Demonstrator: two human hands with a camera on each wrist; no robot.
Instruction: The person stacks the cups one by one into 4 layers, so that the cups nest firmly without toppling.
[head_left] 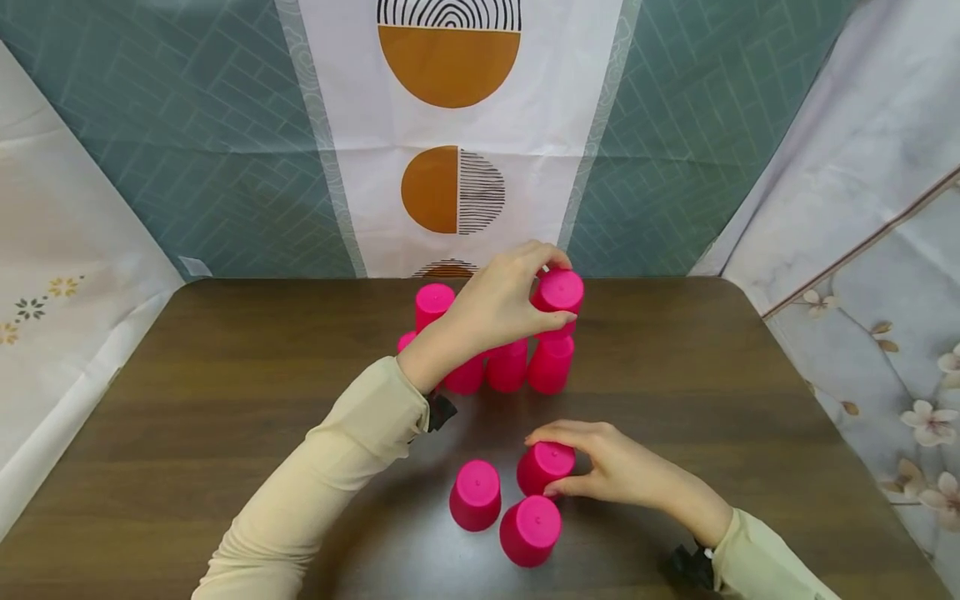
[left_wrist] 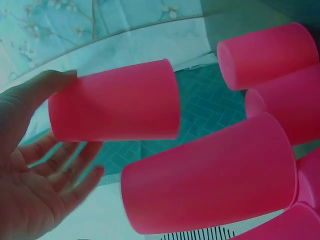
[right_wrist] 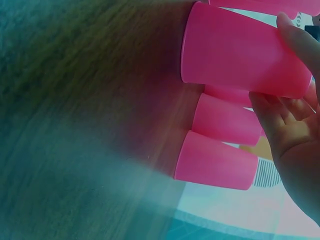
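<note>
My left hand [head_left: 504, 296] holds an upside-down pink cup [head_left: 562, 292] between thumb and fingers, over the right end of a group of pink cups at the back. The left wrist view shows that cup [left_wrist: 115, 102] apart from a neighbouring cup [left_wrist: 210, 175]. Below it stand a right-hand cup [head_left: 551, 365] and a middle cup [head_left: 507, 367]; my left forearm hides part of the group. Nearer the front, my right hand [head_left: 615, 462] grips another upside-down pink cup [head_left: 542, 471], thumb on one side and fingers on the other. The right wrist view shows this cup [right_wrist: 240, 52] from the side.
Two more upside-down pink cups, a left one [head_left: 476, 496] and a front one [head_left: 531, 533], stand beside the right hand's cup. A higher cup [head_left: 435, 302] rises at the back left of the group. The brown table [head_left: 247, 400] ends at a patterned cloth [head_left: 247, 183].
</note>
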